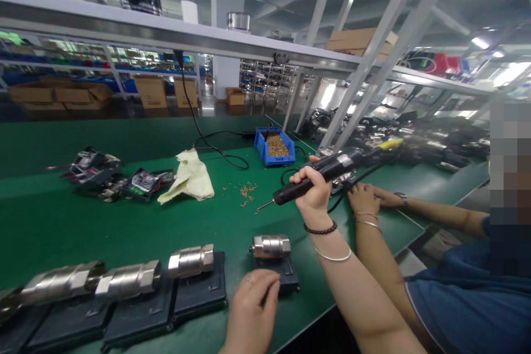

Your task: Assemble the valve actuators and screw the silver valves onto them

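Observation:
My right hand [312, 187] is shut around a black electric screwdriver [327, 172], held tilted above the green mat with its bit tip [260, 209] pointing down-left. The bit hangs above and behind a steel cylinder [270, 245] that sits on a dark base [290, 279]. My left hand [251, 310] lies with curled fingers against the near edge of that base. To the left, more steel cylinders [191, 260] on dark bases [199, 293] stand in a row. Loose brass screws [246, 191] are scattered beyond the bit.
A blue bin [261, 149] of brass screws stands at the back, with a black cable [215, 149] and a yellowish cloth [188, 177] beside it. Circuit-board parts [99, 174] lie far left. A co-worker's hands [365, 197] rest on the mat to the right of mine.

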The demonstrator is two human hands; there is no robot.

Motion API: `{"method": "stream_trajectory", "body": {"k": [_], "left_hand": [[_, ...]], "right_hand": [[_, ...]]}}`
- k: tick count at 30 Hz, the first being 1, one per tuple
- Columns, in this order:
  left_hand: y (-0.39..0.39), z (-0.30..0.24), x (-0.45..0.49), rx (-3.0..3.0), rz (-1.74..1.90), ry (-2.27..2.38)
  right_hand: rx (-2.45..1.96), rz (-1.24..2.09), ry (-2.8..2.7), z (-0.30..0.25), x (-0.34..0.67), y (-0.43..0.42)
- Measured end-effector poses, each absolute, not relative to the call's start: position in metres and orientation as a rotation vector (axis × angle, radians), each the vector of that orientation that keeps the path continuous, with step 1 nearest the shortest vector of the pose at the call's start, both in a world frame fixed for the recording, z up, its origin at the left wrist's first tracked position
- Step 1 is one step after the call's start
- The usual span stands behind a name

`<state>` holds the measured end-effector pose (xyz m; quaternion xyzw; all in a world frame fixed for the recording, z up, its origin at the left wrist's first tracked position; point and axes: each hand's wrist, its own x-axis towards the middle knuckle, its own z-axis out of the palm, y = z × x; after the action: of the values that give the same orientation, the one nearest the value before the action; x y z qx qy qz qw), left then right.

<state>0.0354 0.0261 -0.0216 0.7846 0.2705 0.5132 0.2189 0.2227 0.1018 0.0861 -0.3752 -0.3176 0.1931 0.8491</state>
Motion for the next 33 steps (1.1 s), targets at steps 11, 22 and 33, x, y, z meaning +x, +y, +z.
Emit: {"method": "stream_trajectory", "body": {"k": [11, 22, 33], "left_hand": [[0.049, 0.015, 0.027, 1.634, 1.315, 0.885], [0.034, 0.015, 0.016, 2.09, 1.41, 0.788], [0.025, 0.006, 0.013, 2.314, 1.307, 0.716]], "right_hand": [[-0.633, 0.558, -0.594, 0.125, 0.201, 0.017], [-0.606, 0.605, -0.63, 0.114, 0.194, -0.01], [-0.663, 0.658, -0.851, 0.107, 0.184, -0.023]]}}
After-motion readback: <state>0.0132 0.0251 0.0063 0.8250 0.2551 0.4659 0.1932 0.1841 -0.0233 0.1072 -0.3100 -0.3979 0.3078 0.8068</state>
